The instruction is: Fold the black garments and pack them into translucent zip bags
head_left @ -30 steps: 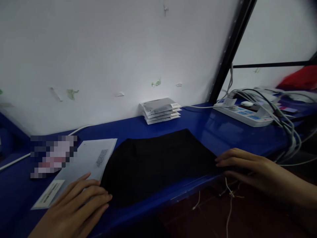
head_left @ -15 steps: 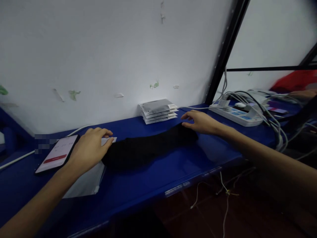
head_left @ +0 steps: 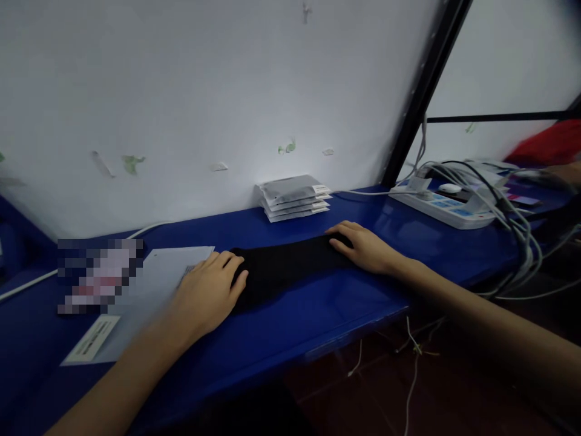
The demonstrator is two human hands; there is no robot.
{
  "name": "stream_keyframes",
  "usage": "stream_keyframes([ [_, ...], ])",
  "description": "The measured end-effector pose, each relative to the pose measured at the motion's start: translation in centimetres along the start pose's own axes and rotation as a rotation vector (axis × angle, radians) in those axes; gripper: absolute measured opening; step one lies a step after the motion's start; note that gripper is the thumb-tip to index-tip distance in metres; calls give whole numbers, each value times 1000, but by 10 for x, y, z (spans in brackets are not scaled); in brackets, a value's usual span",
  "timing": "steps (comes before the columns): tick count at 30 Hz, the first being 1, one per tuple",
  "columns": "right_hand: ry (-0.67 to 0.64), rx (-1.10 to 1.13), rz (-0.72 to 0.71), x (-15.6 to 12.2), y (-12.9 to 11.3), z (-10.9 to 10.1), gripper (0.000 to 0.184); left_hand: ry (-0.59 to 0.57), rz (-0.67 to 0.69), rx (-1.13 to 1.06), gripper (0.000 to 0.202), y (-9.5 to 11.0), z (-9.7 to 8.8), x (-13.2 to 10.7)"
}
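Observation:
A folded piece of black cloth [head_left: 285,266] lies lengthwise on the blue table [head_left: 318,309]. My left hand [head_left: 206,297] is at its left end, fingers and thumb curled onto the fabric. At the right end, my right hand [head_left: 365,248] has its fingers and thumb bent around the edge of the cloth. Both ends are partly hidden under the hands. A flat translucent plastic bag [head_left: 149,278] with a printed white label lies beneath and beside my left hand and forearm.
Against the wall sits a stack of several packed bags [head_left: 295,197]. A phone [head_left: 102,275], blurred out, lies at the left. A white power strip [head_left: 447,206] with tangled cables [head_left: 517,242] stands at the right. A person's arm and something red [head_left: 547,142] show beyond the frame.
My left hand has shifted right, shortening the visible cloth and uncovering more of the plastic bag. My right hand has come down lower onto the cloth's right end. The view has shifted slightly.

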State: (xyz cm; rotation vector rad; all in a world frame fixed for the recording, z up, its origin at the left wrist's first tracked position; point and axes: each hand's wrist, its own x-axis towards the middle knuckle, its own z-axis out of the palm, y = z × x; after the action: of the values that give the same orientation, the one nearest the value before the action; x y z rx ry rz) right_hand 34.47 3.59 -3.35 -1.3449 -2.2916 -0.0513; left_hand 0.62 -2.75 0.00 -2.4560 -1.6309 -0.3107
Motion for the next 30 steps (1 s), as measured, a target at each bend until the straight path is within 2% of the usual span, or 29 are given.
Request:
stream_keyframes([
  [7, 22, 34, 36, -4, 3, 5, 35, -23, -33, -67, 42, -2, 0, -1],
  [17, 27, 72, 56, -6, 1, 3, 36, -28, -18, -18, 43, -1, 0, -2],
  [19, 49, 77, 111, -5, 2, 2, 40, 22, 31, 27, 41, -1, -1, -2],
  [22, 96, 76, 290, -2, 7, 1, 48, 183, 221, 124, 35, 2, -7, -3],
  [24, 76, 88, 368, 1, 12, 1, 51, 292, 340, 147, 31, 12, -12, -6],
  [26, 44, 97, 375, 2, 15, 2, 50, 345, 369, 103, 28, 30, -17, -10],
  [30, 74, 98, 341, 0, 14, 3, 38, 254, 298, -54, 29, 78, -13, -23],
])
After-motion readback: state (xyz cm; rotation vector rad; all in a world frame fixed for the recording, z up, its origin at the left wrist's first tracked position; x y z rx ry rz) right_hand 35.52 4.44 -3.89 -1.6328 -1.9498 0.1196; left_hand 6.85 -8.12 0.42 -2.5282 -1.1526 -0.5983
